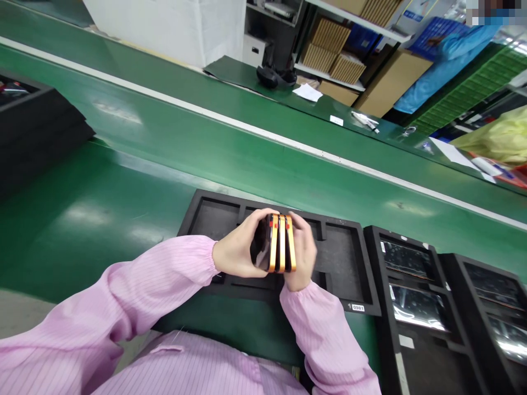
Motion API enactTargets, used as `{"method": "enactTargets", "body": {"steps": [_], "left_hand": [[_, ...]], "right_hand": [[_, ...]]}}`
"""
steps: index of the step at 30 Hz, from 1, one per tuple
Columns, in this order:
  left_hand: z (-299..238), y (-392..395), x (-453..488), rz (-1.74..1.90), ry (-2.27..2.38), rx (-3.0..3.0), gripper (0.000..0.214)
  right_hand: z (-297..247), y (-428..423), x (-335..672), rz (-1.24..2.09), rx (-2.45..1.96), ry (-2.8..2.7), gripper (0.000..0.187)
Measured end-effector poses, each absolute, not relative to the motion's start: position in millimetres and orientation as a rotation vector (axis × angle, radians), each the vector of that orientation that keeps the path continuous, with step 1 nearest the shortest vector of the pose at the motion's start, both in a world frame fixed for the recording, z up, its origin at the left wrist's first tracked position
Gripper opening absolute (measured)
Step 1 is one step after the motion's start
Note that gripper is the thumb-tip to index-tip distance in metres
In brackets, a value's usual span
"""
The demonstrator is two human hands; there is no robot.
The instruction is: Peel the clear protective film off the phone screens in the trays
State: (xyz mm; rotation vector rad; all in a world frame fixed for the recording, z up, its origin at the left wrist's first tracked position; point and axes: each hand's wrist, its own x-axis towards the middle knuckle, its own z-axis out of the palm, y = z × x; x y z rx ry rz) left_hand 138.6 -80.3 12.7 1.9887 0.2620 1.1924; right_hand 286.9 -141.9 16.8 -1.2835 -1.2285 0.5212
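Observation:
Between my two hands stands a stack of 3 smartphones [282, 244] with orange edges, dark faces and small red marks near the top. My left hand [241, 249] is closed around the left side, next to a dark glossy screen. Fingers of my right hand [303, 249] wrap the other side, slightly blurred. Beneath the phones lies a black foam tray [335, 249] with recessed compartments and a label reading 0981; my hands and sleeves hide its middle.
To the right, a black tray [411, 233] holds phones with shiny screens, and another similar tray [455, 263] lies beyond it. Stacked black trays [41, 131] stand at left. Behind the green bench [247, 148] are papers [308, 92], shelves with cartons [329, 35], and a person in blue [448, 66].

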Motion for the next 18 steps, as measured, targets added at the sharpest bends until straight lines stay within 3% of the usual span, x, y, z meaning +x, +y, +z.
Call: {"method": "enactTargets", "body": {"steps": [5, 13, 18], "left_hand": [[11.5, -77.9, 140.4, 1.243, 0.335, 1.954, 0.097], [10.4, -84.8, 141.5, 1.250, 0.387, 2.014, 0.096], [12.9, -88.5, 142.3, 1.243, 0.419, 2.053, 0.092]], "right_hand": [[21.7, -155.1, 279.5, 0.244, -0.999, -1.316, 0.040], [22.2, -162.9, 276.6, 0.026, -1.046, -1.371, 0.037], [26.4, -160.1, 271.5, -0.138, -1.034, -1.258, 0.025]]}}
